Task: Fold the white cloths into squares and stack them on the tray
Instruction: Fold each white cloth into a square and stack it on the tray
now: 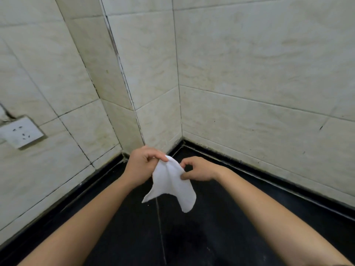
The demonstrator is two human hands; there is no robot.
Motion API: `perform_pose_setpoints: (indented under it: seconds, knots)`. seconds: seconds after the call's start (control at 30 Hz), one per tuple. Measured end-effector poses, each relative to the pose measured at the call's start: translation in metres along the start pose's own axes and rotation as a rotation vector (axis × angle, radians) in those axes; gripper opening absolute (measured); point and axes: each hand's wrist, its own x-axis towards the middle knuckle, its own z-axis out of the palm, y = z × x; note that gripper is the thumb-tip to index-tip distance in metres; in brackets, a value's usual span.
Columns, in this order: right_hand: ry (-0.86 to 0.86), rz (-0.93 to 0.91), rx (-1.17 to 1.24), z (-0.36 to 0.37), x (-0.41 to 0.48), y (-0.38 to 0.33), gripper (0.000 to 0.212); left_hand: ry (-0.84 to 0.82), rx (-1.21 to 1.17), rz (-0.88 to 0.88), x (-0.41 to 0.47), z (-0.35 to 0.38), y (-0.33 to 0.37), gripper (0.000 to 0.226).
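Note:
A small white cloth (170,186) hangs in the air above the black counter (211,237), near the tiled corner. My left hand (143,165) pinches its top edge between thumb and fingers. My right hand (199,169) pinches the cloth's right edge a little lower. The cloth droops loose below both hands, with two corners pointing down. No tray is in view.
Beige tiled walls (249,73) meet in a corner right behind my hands. A white wall socket (21,132) sits on the left wall. A thin seam (160,227) runs along the black counter towards me.

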Motion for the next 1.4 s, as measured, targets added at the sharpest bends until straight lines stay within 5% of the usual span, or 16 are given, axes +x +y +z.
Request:
perform_pose_setpoints:
  seconds: [0.3, 0.5, 0.57, 0.77, 0.87, 1.0, 1.17, 1.4]
  knots:
    - [-0.098, -0.012, 0.365, 0.000, -0.033, -0.009, 0.033, 0.000, -0.220, -0.121, -0.001, 0.006, 0.027, 0.047]
    - [0.020, 0.066, 0.602, -0.010, -0.061, 0.005, 0.027, 0.019, -0.244, -0.215, 0.003, 0.013, 0.010, 0.049]
    - [-0.011, 0.115, 0.534, -0.019, -0.071, 0.009, 0.010, 0.026, -0.239, -0.250, 0.000, 0.014, 0.005, 0.045]
    - [-0.036, 0.223, 0.389, -0.024, -0.087, 0.028, 0.010, -0.039, -0.237, -0.304, -0.012, 0.012, -0.012, 0.028]
    - [0.129, 0.210, 0.282, -0.024, -0.084, 0.038, 0.012, -0.061, -0.174, -0.363, -0.014, 0.016, -0.028, 0.032]
    - [0.395, 0.229, 0.244, -0.029, -0.074, 0.047, 0.008, -0.002, -0.147, -0.472, -0.008, 0.024, -0.043, 0.009]
    - [0.619, 0.186, 0.342, -0.034, -0.068, 0.041, 0.014, 0.069, -0.041, -0.353, 0.002, 0.030, -0.042, 0.010]
    - [0.528, 0.311, 0.185, 0.027, -0.080, 0.082, 0.014, -0.103, 0.221, -0.230, -0.049, 0.059, -0.089, 0.016]
